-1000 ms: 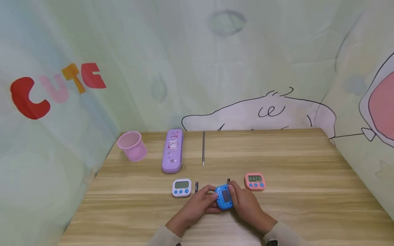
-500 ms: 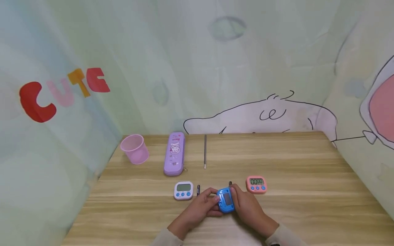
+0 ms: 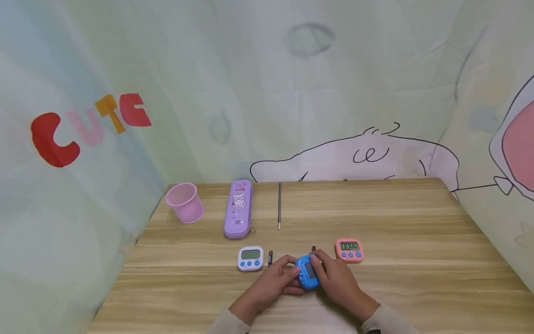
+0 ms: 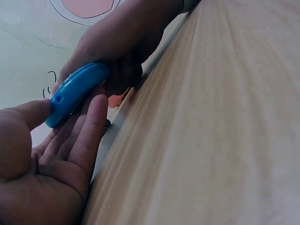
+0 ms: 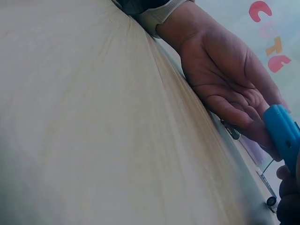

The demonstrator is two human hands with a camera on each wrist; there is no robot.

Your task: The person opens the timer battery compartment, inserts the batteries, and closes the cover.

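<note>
Both hands hold a blue digital timer (image 3: pixel 308 272) low over the wooden table, its grey screen facing up. My left hand (image 3: pixel 273 284) pinches its left edge, thumb on top and fingers beneath, as the left wrist view shows with the timer (image 4: pixel 75 91) tilted. Over the right edge lies my right hand (image 3: pixel 339 280), its thumb across part of the screen and its other fingers curled at the side. Left of the hands sits a white timer (image 3: pixel 250 258) with a blank screen. A pink timer (image 3: pixel 349 250) with digits showing is on the right.
Near the left hand lies a small black battery (image 3: pixel 270 258); another battery (image 3: pixel 314 249) shows just beyond the right hand. Farther back are a pink cup (image 3: pixel 189 206), a purple pencil case (image 3: pixel 238 211) and a thin dark pencil (image 3: pixel 279 204). Printed curtains surround the table.
The head view has shifted slightly, so everything sits a little lower and farther right. The right thumb now covers more of the blue timer's screen. Both hands keep their hold.
</note>
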